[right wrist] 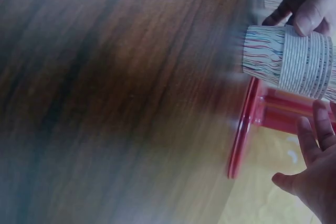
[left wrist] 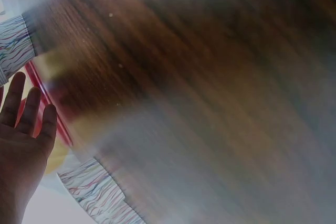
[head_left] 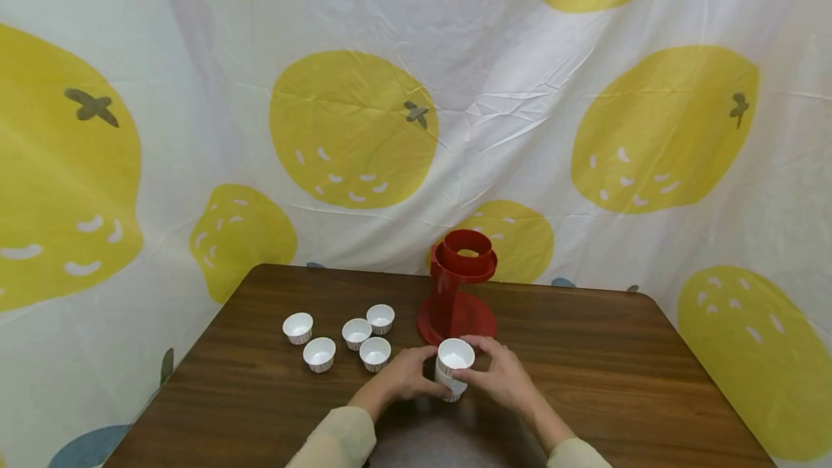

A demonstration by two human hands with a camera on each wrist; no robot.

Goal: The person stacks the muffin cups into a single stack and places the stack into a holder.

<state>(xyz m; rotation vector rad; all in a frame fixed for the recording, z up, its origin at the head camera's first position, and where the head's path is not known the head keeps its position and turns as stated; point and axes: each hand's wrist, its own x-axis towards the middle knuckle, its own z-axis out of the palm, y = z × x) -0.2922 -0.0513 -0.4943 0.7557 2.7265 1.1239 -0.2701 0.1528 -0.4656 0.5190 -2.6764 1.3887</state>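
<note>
In the head view, a short stack of white paper baking cups (head_left: 450,387) with coloured wavy lines stands near the table's front. My left hand (head_left: 408,374) grips it from the left, thumb on the near side. From the right, my right hand (head_left: 503,374) pinches the top cup (head_left: 456,354) between thumb and fingers. The right wrist view shows several rims nested on the stack (right wrist: 286,59) and the left thumb pressed on them. My right hand's other fingers (right wrist: 307,135) are spread out there. Left-hand fingers also stretch out below the stack (left wrist: 16,45) in the left wrist view.
Several loose baking cups (head_left: 320,354) stand upright on the left of the brown wooden table (head_left: 585,352). Just behind the hands rises a red stand (head_left: 445,302) with a round base and a ring on top. A lemon-print cloth (head_left: 494,128) hangs at the back.
</note>
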